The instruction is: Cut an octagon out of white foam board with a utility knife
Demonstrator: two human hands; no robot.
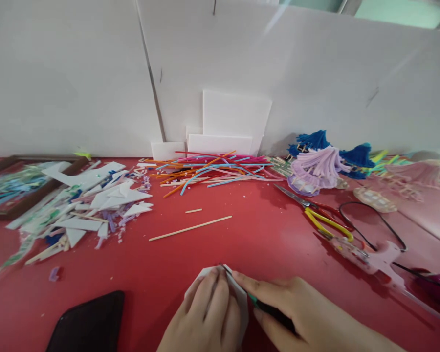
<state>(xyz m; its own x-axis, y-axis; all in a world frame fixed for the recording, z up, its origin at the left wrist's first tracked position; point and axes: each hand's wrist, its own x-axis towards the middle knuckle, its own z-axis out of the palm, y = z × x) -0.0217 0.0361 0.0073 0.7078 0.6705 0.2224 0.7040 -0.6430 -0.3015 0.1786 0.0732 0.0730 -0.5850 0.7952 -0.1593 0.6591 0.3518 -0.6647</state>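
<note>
My left hand [205, 315] lies flat on a white foam board piece [243, 313] with angled edges, pressing it to the red table. Its fingers are stretched forward and cover most of the piece. In my right hand [297, 308] is a craft knife [275, 313] with a dark and green handle, the index finger laid along its top. The blade rests at the far right edge of the board, close to my left fingertips. Beyond the hands lie a long thin wooden stick [190, 228] and a short stick [193, 210].
White and coloured scraps [106, 200] are heaped on the left by a brown frame [7, 212]. A black phone-like slab [88, 322] lies front left. Coloured pipe cleaners [212, 168] line the back. Right are scissors [293, 193], yellow-handled pliers [328, 225], a glue gun [377, 259] and fuzzy models [319, 166].
</note>
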